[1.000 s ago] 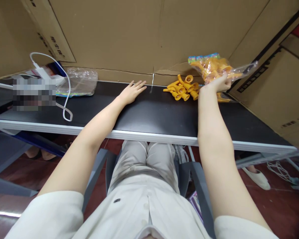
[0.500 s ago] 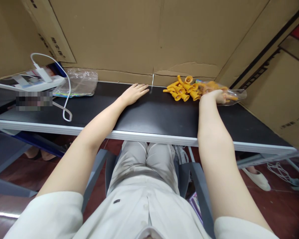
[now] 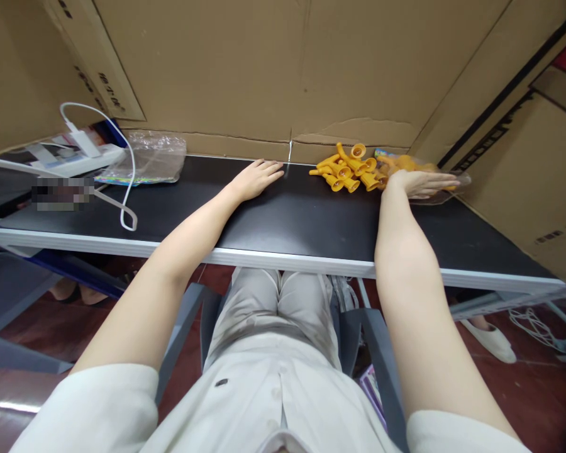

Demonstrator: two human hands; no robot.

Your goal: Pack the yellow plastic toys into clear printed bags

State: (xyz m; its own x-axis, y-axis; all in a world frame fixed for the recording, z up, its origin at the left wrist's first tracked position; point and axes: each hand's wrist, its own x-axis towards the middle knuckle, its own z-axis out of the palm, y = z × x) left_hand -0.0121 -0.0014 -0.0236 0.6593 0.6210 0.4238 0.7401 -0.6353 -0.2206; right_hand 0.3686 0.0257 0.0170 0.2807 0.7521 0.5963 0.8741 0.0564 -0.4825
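My left hand (image 3: 257, 179) lies on the black tabletop (image 3: 283, 217) with its fingers stretched out, holding nothing. To its right is a loose pile of yellow pipe-shaped plastic pieces (image 3: 344, 168), each with a flared cup at one end. Beside the pile, more yellow pieces show through a clear plastic bag (image 3: 446, 199). My right hand (image 3: 422, 184) rests over this bag with the fingers straight, pointing right. The hand and wrist cover part of the bag and its contents.
At the left are a flat clear bag with a coloured edge (image 3: 158, 160), a white power strip (image 3: 92, 160) and a looping white cable (image 3: 133, 182). Cardboard panels (image 3: 217, 69) stand behind the table and at both sides. A person's slippered foot (image 3: 493, 340) shows beneath the table.
My right hand has turned and straightened its fingers over the bag, where before they were bent down and mostly hidden. My left hand and the loose pile have stayed put.
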